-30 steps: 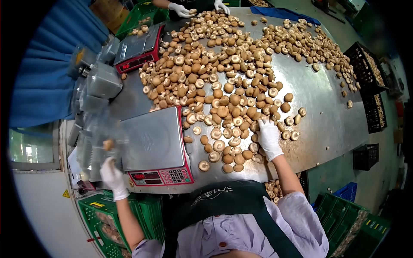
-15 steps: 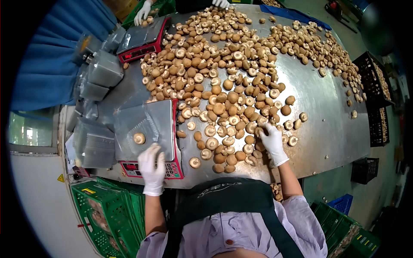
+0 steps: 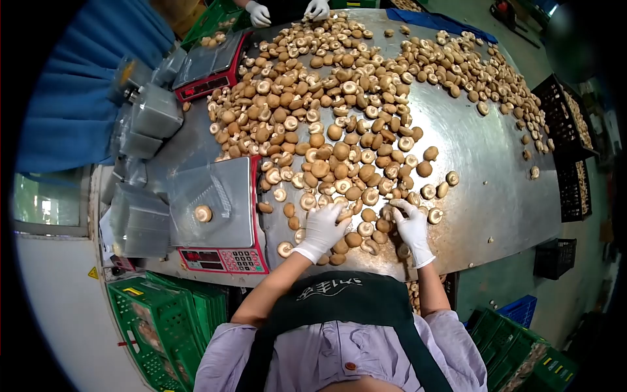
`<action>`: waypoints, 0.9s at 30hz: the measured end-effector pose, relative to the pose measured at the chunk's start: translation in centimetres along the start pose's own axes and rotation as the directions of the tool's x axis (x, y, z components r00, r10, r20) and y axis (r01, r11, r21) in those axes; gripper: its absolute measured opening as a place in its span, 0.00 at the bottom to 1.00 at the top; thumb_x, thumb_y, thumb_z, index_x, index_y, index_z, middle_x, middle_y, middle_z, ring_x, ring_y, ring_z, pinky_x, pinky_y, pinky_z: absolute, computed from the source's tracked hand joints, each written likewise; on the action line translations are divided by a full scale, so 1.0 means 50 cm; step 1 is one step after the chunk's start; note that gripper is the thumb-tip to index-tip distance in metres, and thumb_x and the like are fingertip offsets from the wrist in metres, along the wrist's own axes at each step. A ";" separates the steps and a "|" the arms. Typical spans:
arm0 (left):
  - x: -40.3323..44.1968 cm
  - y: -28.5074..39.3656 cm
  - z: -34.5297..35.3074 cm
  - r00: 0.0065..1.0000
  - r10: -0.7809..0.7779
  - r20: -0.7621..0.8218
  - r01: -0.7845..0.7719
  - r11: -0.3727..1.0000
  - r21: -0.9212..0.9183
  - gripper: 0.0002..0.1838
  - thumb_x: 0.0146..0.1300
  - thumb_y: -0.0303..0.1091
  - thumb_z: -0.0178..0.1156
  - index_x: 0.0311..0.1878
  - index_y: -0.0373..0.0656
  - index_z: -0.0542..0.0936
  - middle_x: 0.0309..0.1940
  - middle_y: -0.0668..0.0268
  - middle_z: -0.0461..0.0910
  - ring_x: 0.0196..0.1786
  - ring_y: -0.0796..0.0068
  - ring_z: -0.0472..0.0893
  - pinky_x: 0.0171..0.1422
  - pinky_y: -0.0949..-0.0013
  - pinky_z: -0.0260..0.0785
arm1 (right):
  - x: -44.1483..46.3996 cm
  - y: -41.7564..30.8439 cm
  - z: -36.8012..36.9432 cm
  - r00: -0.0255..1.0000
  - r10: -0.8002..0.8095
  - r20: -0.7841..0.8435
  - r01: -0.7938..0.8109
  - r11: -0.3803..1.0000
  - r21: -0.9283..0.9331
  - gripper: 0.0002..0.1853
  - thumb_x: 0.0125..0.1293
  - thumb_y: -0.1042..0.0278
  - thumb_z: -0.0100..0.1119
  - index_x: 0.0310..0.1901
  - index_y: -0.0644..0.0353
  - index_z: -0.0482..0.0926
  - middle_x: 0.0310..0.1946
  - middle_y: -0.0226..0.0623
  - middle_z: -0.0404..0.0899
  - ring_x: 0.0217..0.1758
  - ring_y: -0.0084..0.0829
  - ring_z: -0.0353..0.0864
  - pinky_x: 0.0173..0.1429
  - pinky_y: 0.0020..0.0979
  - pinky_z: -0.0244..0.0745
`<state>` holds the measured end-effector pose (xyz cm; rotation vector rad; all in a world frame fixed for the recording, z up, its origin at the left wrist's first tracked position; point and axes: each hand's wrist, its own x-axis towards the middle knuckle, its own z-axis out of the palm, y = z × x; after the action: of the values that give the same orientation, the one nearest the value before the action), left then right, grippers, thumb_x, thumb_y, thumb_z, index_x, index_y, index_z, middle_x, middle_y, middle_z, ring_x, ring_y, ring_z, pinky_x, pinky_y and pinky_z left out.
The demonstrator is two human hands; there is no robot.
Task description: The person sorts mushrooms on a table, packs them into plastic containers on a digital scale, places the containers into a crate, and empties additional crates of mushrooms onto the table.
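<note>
The left hand [image 3: 324, 228] and right hand [image 3: 412, 231] are among mushrooms [image 3: 341, 151] on the table [image 3: 486, 206] (whether either grips one I cannot tell), a co-worker [image 3: 284, 9] is cut off up top, and the clear tray [image 3: 225, 198] on the scale [image 3: 223, 260] holds a single mushroom [image 3: 203, 213]

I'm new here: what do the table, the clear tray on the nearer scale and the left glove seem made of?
Table: probably metal, satiny, given its grey glare.
Clear tray: likely thin plastic, glossy, see-through with ribbed glints.
Left glove: matte white, perhaps rubber, closely fitted.
</note>
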<state>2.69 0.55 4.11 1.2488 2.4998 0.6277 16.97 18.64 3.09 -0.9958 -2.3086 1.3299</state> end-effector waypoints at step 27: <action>-0.050 -0.020 -0.021 0.835 0.109 0.540 0.529 -0.433 -0.730 0.31 0.70 0.58 0.41 0.58 0.38 0.69 0.50 0.55 0.77 0.39 0.75 0.80 0.41 0.76 0.75 | 0.028 -0.112 0.053 0.840 -0.009 0.543 -0.447 0.557 0.700 0.20 0.68 0.62 0.48 0.54 0.69 0.73 0.44 0.40 0.80 0.47 0.28 0.78 0.49 0.30 0.74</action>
<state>3.01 -2.27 4.67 -0.0918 0.7199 1.6051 12.14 16.02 6.31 -0.6620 -1.4331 2.6699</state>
